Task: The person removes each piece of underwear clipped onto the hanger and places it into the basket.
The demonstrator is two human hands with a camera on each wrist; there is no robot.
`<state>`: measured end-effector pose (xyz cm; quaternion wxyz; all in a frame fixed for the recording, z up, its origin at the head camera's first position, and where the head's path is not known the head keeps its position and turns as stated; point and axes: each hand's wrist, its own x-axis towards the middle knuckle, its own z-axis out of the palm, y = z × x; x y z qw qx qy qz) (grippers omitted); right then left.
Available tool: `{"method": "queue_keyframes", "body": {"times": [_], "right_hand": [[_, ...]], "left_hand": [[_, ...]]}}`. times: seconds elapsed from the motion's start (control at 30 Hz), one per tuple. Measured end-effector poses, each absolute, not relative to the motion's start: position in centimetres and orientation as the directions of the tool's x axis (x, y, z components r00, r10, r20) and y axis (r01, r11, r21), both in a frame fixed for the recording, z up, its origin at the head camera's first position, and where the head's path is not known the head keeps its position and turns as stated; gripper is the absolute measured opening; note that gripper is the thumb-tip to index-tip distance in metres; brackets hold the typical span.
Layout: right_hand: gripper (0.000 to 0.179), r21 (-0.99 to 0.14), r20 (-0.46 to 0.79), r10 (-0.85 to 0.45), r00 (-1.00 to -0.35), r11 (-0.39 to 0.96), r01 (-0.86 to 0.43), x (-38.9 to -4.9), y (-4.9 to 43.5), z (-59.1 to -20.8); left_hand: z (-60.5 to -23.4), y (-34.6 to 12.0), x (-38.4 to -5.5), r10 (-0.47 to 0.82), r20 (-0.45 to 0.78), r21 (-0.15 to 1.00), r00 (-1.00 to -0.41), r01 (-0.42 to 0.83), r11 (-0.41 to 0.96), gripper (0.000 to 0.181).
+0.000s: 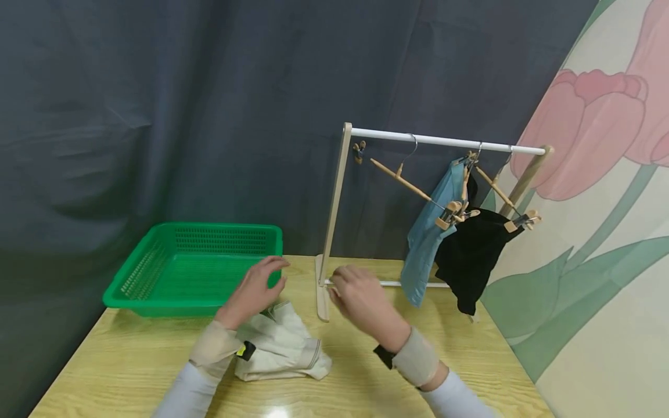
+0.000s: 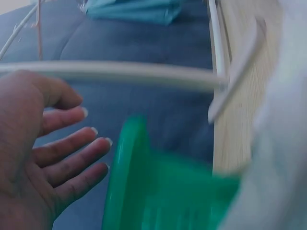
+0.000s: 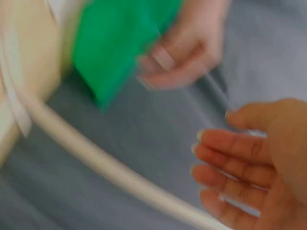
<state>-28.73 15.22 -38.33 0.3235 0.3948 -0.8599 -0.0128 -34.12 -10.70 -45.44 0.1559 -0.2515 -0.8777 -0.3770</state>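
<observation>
My left hand (image 1: 256, 290) hovers over the table between the green basket (image 1: 193, 305) and the rack, its fingers loosely bent and apart from the thumb. Below it lies a folded cream garment (image 1: 282, 345), partly hidden by the left wrist. To the right, my right hand (image 1: 360, 299) is raised in front of the rack's left leg (image 1: 337, 203). Both palms look bare: in the left wrist view the fingers (image 2: 72, 153) are spread, and in the right wrist view, blurred, the fingers (image 3: 230, 165) are relaxed around nothing.
A small clothes rack with a white top rail (image 1: 444, 140) stands at the back right. On it hang a bare wooden clip hanger (image 1: 402, 180), a light blue garment (image 1: 425, 244) and a black garment (image 1: 473, 249). A dark curtain (image 1: 235, 116) is behind.
</observation>
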Motion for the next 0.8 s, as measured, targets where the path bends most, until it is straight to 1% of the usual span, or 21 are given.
{"method": "queue_keyframes", "body": {"times": [0.07,0.13,0.2,0.27,0.3,0.37,0.43,0.53,0.63,0.73,0.8], "right_hand": [[0.014,0.258,0.421,-0.747,-0.515,0.643,-0.722,-27.8,14.1,-41.4],[0.029,0.217,0.28,-0.791,-0.543,0.603,-0.767,-27.4,13.0,-44.2],[0.051,0.132,0.149,-0.805,-0.574,0.591,-0.795,-27.1,12.1,-46.6],[0.074,0.031,0.044,-0.795,-0.605,0.607,-0.794,-26.8,11.4,-48.6],[0.085,-0.011,0.005,-0.781,-0.625,0.625,-0.781,-26.6,11.1,-49.3],[0.098,-0.095,-0.045,-0.749,-0.661,0.662,-0.743,-26.3,10.5,-50.4],[0.103,-0.137,-0.071,-0.72,-0.69,0.693,-0.708,-26.1,10.0,-51.0],[0.105,-0.157,-0.086,-0.68,-0.728,0.731,-0.665,-26.1,9.3,-51.2],[0.106,-0.164,-0.091,-0.647,-0.757,0.759,-0.63,-26.4,8.4,-51.1],[0.106,-0.169,-0.079,-0.632,-0.771,0.771,-0.615,-27.0,7.4,-51.4],[0.105,-0.158,-0.076,-0.631,-0.772,0.772,-0.616,-27.3,6.9,-51.8]], "left_hand": [[-45.6,-12.7,-33.3,0.309,0.477,0.55,-0.823,0.554,0.625,0.031],[-45.7,-14.6,-32.7,0.279,0.479,0.531,-0.832,0.528,0.663,0.03],[-45.9,-16.4,-32.2,0.242,0.487,0.508,-0.839,0.498,0.703,0.029],[-46.1,-18.3,-31.9,0.203,0.504,0.49,-0.839,0.471,0.733,0.028],[-46.2,-19.2,-31.9,0.183,0.519,0.48,-0.835,0.462,0.746,0.027],[-46.4,-21.1,-31.7,0.143,0.561,0.456,-0.816,0.448,0.769,0.026],[-46.6,-22.8,-31.5,0.1,0.611,0.432,-0.786,0.437,0.789,0.025],[-47.1,-25.3,-31.1,0.015,0.685,0.412,-0.729,0.404,0.816,0.022],[-47.5,-27.3,-30.6,-0.089,0.718,0.435,-0.691,0.345,0.832,0.02],[-48.0,-29.0,-30.3,-0.19,0.714,0.482,-0.673,0.276,0.832,0.023],[-48.2,-29.7,-30.1,-0.249,0.689,0.519,-0.68,0.223,0.825,0.027]]}}
